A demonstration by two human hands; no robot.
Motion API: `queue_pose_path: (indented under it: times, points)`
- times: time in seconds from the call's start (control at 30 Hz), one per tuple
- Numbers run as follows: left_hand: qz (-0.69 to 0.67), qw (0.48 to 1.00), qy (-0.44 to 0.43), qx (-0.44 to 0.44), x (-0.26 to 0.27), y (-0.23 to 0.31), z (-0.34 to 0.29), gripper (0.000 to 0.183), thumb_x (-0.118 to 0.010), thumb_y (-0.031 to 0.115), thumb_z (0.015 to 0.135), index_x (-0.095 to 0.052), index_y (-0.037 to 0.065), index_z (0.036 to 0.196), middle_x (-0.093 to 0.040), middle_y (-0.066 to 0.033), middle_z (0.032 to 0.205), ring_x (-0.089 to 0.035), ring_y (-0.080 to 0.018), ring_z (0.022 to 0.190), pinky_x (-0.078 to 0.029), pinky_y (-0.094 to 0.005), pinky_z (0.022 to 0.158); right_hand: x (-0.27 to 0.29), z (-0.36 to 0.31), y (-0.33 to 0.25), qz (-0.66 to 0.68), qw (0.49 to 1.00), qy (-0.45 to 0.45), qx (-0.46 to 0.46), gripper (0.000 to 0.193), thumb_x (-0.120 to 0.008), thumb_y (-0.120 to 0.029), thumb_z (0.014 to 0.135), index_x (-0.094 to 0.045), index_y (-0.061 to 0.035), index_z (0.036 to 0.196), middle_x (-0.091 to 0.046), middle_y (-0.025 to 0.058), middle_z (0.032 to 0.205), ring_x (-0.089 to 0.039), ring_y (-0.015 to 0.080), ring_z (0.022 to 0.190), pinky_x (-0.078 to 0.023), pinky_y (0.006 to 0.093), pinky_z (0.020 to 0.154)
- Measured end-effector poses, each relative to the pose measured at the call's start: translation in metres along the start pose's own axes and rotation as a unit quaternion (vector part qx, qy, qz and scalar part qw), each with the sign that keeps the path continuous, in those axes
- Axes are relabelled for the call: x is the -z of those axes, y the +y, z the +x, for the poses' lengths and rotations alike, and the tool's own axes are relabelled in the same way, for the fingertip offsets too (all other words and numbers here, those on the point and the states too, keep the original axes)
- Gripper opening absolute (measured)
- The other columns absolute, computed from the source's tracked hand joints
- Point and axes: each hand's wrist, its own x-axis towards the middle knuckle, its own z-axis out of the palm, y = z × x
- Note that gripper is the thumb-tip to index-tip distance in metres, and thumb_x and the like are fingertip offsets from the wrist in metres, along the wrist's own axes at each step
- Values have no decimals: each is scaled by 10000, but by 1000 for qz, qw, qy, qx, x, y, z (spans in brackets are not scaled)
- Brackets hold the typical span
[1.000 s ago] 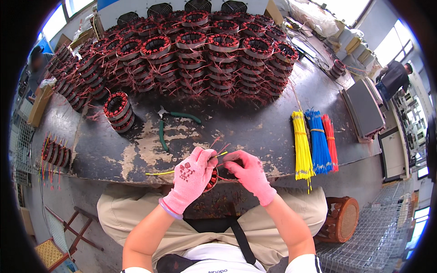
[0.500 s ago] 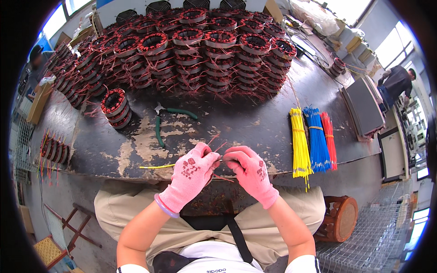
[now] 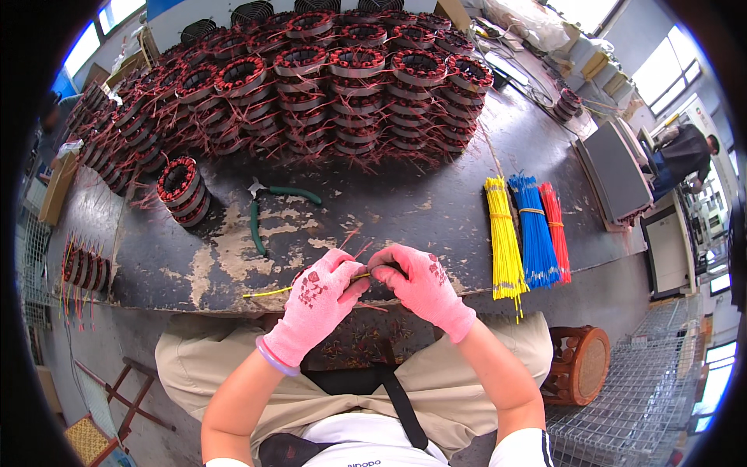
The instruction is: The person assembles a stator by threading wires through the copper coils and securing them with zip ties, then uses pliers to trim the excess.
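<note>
Two pink-gloved hands meet at the near edge of the workbench (image 3: 436,210), above my lap. Left hand (image 3: 315,300) has its fingers curled shut on a thin yellow wire (image 3: 268,293), whose free end sticks out to the left over the bench edge. Right hand (image 3: 424,284) is pinched closed on the other end of the same wire, fingertips almost touching the left thumb. Beneath both hands sits a wound stator (image 3: 366,335), mostly hidden by the gloves; only copper-red strands show around them.

Progress, as I judge it: this one piece is mid-work, with a yellow lead being handled at its winding. I cannot tell whether any leads are already fitted, since the gloves cover the joint.

Stock: a large stack of stators (image 3: 311,86) fills the far half of the bench; I cannot tell which are finished. One short pile (image 3: 183,188) stands apart at the left.

Supplies to the right: yellow wire bundle (image 3: 504,241), blue bundle (image 3: 535,233), red bundle (image 3: 554,229), lying side by side. Green-handled pliers (image 3: 268,206) lie untouched, well clear of both hands.
</note>
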Motion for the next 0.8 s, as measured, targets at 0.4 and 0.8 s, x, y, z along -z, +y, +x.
queue_pose_path:
  times: [0.4, 0.8]
  points:
    - [17, 999, 23, -41, -7, -8, -1, 153, -747, 81, 813, -687, 52, 950, -665, -97, 980, -660, -324, 912, -544, -419, 789, -5, -15, 3, -308, 917, 117, 225, 340, -787, -164, 827, -703, -73, 1144, -733, 100, 1057, -719, 251, 900, -583, 367, 779]
    - [5, 1000, 15, -26, -6, -8, 0, 134, -712, 56, 815, -684, 55, 946, -667, -88, 983, -660, -315, 918, -545, -415, 787, 6, -4, 8, -94, 992, -80, 17, 168, -679, -172, 932, -676, -56, 1053, -685, 36, 912, -639, 175, 777, -509, 317, 692]
